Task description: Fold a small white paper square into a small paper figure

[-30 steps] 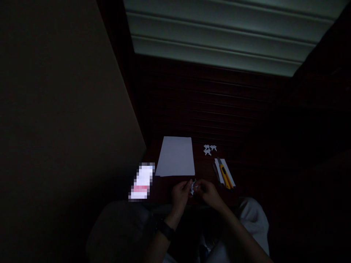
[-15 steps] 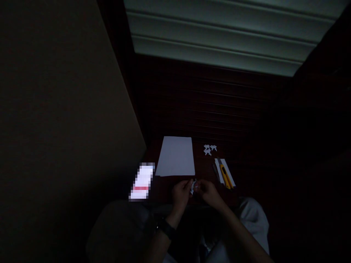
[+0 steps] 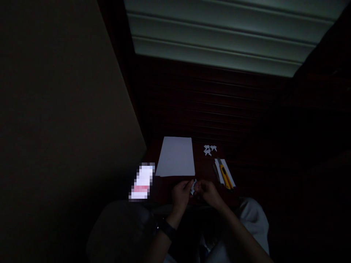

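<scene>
Between my two hands, near the front edge of the dark table, is a small piece of folded white paper point(image 3: 193, 187). My left hand point(image 3: 181, 192) pinches it from the left, its fingers closed, with a dark band on the wrist. On the other side my right hand point(image 3: 208, 192) grips the paper's right edge with bent fingertips. The fine folds are too dim to make out. Several small folded paper figures point(image 3: 207, 152) lie together at the back right of the table. A stack of white paper sheets point(image 3: 177, 157) lies beyond my hands.
A yellow utility knife point(image 3: 225, 176) rests on white paper strips point(image 3: 230, 176) at the right, beside a dark pen-like object point(image 3: 215, 171). To the left glows a blurred-out bright screen point(image 3: 142, 180). A wall rises at the left; slatted panels stand behind the table point(image 3: 201, 166).
The folded paper has turned slightly between my fingers. Both hands stay in almost the same place, and the things on the table have not moved.
</scene>
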`<state>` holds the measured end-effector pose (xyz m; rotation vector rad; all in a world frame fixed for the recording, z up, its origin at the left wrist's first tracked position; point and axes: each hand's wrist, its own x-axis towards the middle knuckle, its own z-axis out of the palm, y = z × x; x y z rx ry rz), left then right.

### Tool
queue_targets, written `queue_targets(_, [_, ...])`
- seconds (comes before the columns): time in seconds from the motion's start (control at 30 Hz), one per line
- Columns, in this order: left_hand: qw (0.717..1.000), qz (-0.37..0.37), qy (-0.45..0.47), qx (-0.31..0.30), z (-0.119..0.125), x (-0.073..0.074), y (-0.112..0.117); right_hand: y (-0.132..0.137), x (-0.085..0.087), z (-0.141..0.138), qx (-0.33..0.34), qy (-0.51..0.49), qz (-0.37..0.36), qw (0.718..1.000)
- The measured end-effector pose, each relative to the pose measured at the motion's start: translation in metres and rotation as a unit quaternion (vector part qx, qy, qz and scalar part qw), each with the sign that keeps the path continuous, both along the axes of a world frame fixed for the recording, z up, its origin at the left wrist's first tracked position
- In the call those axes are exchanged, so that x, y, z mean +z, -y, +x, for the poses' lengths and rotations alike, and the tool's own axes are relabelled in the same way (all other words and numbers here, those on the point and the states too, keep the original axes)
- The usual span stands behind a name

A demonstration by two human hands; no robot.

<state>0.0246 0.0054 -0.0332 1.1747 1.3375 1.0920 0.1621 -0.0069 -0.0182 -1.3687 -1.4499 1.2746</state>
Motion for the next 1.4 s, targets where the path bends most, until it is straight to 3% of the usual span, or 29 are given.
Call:
queue_targets(0.27, [0.999,-0.003,-0.027,0.028,0.002,0.003,0.002,0.000,0.002,-0.001,0.000,0.005,-0.020,1.000])
queue_targets(0.53, [1.000,-0.014,-0.004,0.017,0.003,-0.003,0.003,0.000,-0.001,0.000,-0.006,-0.007,-0.009,1.000])
queue_targets(0.8, [1.000,-0.004,-0.025,0.003,0.003,-0.007,0.005,0.000,-0.001,0.002,-0.033,0.082,0.001,0.996])
queue_targets(1.0, [0.998,-0.036,0.028,-0.034,0.002,-0.010,0.006,0.000,0.004,0.004,-0.038,0.164,0.046,0.985])
queue_targets(1.13, [0.995,-0.065,0.064,-0.030,-0.001,-0.017,0.005,0.001,0.002,0.004,-0.028,0.150,0.047,0.987])
queue_targets(1.4, [0.996,-0.052,0.059,-0.042,-0.002,-0.020,0.004,0.003,0.002,0.003,-0.041,0.121,-0.001,0.992])
